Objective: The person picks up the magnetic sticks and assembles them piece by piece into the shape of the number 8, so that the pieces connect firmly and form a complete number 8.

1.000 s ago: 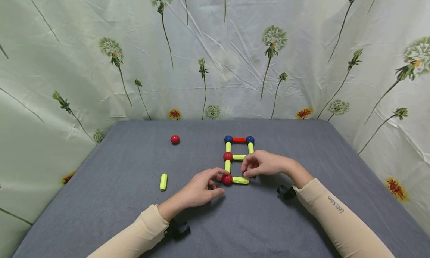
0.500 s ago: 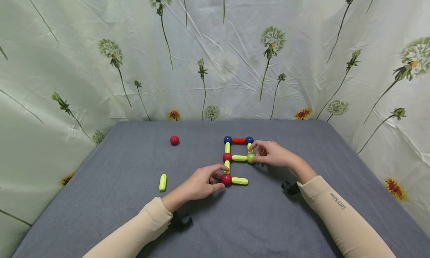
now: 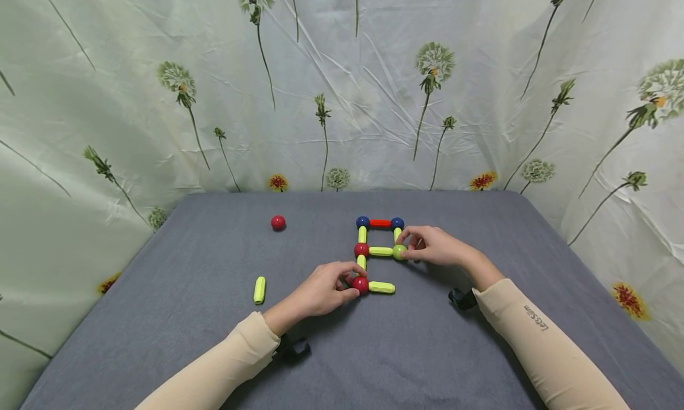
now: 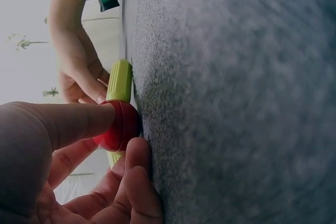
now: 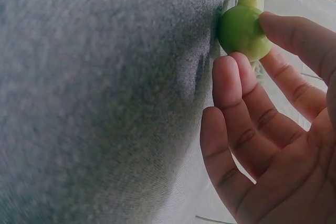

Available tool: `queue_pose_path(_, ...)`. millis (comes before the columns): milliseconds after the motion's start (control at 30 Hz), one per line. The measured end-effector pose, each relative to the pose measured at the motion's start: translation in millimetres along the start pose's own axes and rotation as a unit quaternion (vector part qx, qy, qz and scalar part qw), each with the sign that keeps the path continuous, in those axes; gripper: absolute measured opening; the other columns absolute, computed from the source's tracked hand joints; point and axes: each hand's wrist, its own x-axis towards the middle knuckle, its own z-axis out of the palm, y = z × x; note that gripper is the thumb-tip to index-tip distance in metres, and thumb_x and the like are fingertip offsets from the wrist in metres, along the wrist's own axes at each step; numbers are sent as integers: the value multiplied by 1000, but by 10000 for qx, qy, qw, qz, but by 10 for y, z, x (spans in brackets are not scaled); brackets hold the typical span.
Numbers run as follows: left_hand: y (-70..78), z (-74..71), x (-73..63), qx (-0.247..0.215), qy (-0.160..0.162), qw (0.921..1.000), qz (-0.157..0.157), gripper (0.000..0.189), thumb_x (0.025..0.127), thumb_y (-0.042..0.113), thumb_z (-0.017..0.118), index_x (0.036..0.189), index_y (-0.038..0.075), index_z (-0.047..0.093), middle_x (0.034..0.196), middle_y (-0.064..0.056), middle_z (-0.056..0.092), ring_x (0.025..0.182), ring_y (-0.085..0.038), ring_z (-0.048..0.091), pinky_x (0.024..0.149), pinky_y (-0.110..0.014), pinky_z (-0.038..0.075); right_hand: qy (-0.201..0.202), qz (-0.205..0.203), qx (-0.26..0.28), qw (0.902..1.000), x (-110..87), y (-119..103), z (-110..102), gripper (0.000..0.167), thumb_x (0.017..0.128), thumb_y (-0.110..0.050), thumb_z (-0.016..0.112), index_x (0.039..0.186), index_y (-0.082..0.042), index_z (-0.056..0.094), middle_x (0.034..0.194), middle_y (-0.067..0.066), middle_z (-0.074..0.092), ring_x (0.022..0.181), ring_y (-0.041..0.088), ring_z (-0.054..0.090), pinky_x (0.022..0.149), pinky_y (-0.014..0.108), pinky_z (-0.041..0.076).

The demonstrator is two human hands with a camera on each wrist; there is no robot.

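Observation:
Balls and rods, like a magnetic building set, lie joined on the table. My left hand [image 3: 323, 288] pinches the lower red ball [image 3: 360, 285] between thumb and fingers, as the left wrist view also shows. A yellow-green rod [image 3: 382, 288] juts right from that ball, its other end free. My right hand [image 3: 435, 245] grips the green ball [image 5: 242, 32] with thumb and fingers. Another yellow-green rod [image 3: 381, 251] links the green ball to the middle red ball [image 3: 361, 250]. Two blue balls [image 3: 363, 222] with a red rod [image 3: 380, 223] between them form the far side.
Off to the left on the grey cloth [image 3: 203, 250] lie a loose red ball [image 3: 278, 222] and a loose yellow-green rod [image 3: 259, 290]. Behind the table hangs a pale curtain [image 3: 374, 101] with dandelion prints.
My right hand has moved up and slightly right from the lower rod's free end to the green ball, now gripped. My left thumb has come in against the lower red ball.

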Motion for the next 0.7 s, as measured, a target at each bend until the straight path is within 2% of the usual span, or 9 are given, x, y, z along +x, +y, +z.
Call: queue_pose_path(700, -41, -16, 2, -167, -38, 9999, -27, 29, 85, 23, 69, 112, 31, 61, 98, 5, 62, 67, -8, 57, 60, -24, 47, -235, -5, 198, 9995, 39, -14, -15, 27, 85, -36, 67, 108, -23, 59, 82, 2, 61, 69, 15, 56, 62, 30, 45)
